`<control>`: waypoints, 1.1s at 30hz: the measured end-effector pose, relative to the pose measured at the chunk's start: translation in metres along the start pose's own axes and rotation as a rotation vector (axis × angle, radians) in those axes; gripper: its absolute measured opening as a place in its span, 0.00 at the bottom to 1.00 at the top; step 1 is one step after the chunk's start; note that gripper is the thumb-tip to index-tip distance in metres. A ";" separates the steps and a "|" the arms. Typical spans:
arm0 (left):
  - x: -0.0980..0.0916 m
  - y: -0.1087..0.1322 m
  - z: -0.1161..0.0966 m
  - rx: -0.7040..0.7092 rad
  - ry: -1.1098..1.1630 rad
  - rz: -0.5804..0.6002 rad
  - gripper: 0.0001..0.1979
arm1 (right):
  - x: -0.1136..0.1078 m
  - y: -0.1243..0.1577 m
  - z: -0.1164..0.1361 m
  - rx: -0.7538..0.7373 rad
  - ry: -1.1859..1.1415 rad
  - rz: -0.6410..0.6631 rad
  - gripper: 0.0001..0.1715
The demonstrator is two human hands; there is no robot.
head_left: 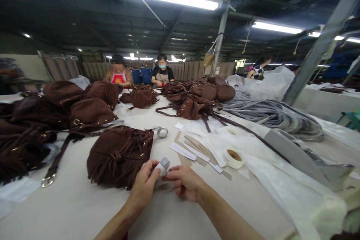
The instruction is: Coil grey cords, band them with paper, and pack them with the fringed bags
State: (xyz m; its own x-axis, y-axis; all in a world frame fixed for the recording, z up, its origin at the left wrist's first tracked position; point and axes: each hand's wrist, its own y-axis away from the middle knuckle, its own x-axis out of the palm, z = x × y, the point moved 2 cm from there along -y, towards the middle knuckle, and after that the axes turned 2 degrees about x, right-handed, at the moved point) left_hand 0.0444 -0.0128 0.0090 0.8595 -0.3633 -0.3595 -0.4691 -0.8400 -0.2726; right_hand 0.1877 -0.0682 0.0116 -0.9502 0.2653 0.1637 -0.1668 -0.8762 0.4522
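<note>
My left hand (144, 180) is closed on a small white-and-grey piece (164, 165), pinched between thumb and fingers; its exact kind is not clear. The fingertips of my right hand (185, 182) are pinched together at the lower right end of that piece. Just left of the hands, a dark brown fringed bag (118, 155) lies on the pale table (168, 217), with gold eyelets along its edge. Beyond the bag's right corner is a small greyish clear ring-like roll (162, 132).
Paper and card strips (194, 152) lie right of the hands, beside a tape roll (234, 158). Brown bags (92, 112) are heaped left, more bags (194, 107) at the back. Grey cord bundles (275, 118) and a grey tape dispenser (298, 153) stand right. Two people sit opposite.
</note>
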 end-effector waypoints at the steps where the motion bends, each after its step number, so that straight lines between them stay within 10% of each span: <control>1: -0.001 -0.001 0.000 -0.002 -0.007 -0.019 0.16 | -0.001 0.000 0.000 0.032 -0.032 0.010 0.09; 13: -0.009 -0.004 0.003 -0.027 -0.037 -0.072 0.16 | 0.002 0.037 -0.004 -0.370 0.086 -0.101 0.15; 33: -0.006 0.003 -0.004 0.036 -0.008 0.027 0.11 | 0.023 0.013 -0.025 -0.145 -0.435 0.140 0.31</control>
State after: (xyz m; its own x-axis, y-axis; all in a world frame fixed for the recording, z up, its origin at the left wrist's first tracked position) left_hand 0.0392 -0.0149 0.0140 0.8447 -0.3828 -0.3741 -0.4996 -0.8146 -0.2947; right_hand 0.1566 -0.0835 -0.0009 -0.7728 0.2572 0.5802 -0.1096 -0.9546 0.2772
